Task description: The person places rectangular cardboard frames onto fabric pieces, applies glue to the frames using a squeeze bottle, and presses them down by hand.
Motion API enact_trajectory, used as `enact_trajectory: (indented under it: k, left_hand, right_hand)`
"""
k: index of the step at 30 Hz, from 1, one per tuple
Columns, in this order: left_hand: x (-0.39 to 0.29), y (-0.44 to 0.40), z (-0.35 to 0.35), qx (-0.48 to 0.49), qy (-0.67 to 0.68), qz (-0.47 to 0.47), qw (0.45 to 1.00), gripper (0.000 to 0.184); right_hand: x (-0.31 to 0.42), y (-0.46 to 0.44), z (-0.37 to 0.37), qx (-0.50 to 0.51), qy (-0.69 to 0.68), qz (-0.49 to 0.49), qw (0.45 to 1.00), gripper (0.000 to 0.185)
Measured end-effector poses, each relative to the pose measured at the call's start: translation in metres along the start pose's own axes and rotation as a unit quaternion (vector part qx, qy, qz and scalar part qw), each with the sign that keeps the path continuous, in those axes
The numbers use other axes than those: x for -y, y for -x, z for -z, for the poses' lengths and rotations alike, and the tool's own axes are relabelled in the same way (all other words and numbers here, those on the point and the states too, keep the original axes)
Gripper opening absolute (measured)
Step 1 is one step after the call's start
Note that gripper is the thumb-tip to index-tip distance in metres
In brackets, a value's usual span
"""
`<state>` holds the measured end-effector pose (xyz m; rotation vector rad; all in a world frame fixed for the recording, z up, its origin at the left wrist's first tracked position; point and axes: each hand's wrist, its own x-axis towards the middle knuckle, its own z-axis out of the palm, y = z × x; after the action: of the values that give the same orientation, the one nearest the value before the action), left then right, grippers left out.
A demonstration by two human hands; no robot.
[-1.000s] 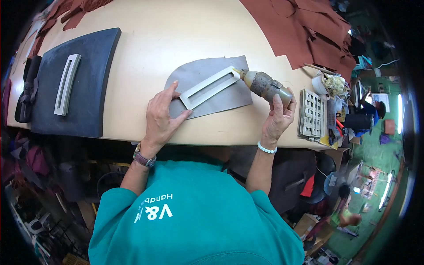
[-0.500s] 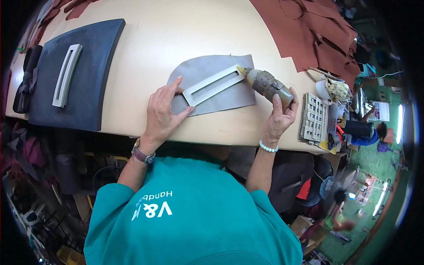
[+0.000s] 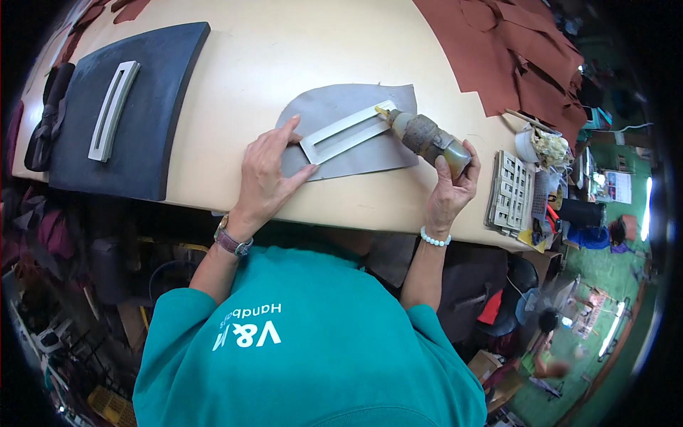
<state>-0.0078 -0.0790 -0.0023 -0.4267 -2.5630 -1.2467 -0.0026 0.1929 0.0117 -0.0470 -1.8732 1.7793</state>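
A pale rectangular frame with a long slot (image 3: 344, 147) lies slantwise on a rounded piece of grey leather (image 3: 377, 153). My left hand (image 3: 270, 171) holds the frame's left end, thumb at the lower corner and fingers at the upper one. The index finger points up. In my right hand (image 3: 455, 183) is a squeeze bottle (image 3: 427, 136) of amber liquid, probably glue, with a wrapped middle and a yellow nozzle. It is tilted, its tip at the upper right end of the frame; whether it touches is hard to tell.
On the left, a dark curved board (image 3: 142, 107) carries stacked slotted frames (image 3: 114, 114) beside a dark roll (image 3: 51, 117). Brown leather sheets (image 3: 498, 57) cover the far right. Latticed pale pieces (image 3: 511, 192) and a white tub (image 3: 526, 144) stand near the right edge.
The bottle's nozzle has shifted slightly left along the frame's upper right end. The left hand keeps its hold on the frame. The whole view has shifted a little.
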Motion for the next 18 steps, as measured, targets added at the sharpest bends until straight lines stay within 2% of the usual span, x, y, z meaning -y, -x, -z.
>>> enact_trajectory:
  k: [11,15,16,18]
  left_hand:
    - [0.006,0.002,-0.003,-0.006,-0.015,-0.019,1.000,0.078]
    - [0.004,0.002,-0.004,-0.012,-0.008,0.002,1.000,0.083]
    - [0.005,0.002,-0.004,-0.012,-0.005,0.002,1.000,0.084]
    - [0.004,0.002,-0.004,-0.011,-0.002,0.002,1.000,0.084]
  right_hand:
    - [0.013,0.056,-0.036,0.100,-0.036,-0.023,0.994,0.054]
    - [0.015,0.065,-0.046,0.112,-0.069,-0.036,0.991,0.053]
    - [0.017,0.064,-0.045,0.105,-0.061,-0.060,0.991,0.051]
    - [0.009,0.058,-0.035,0.083,-0.148,-0.137,0.976,0.050]
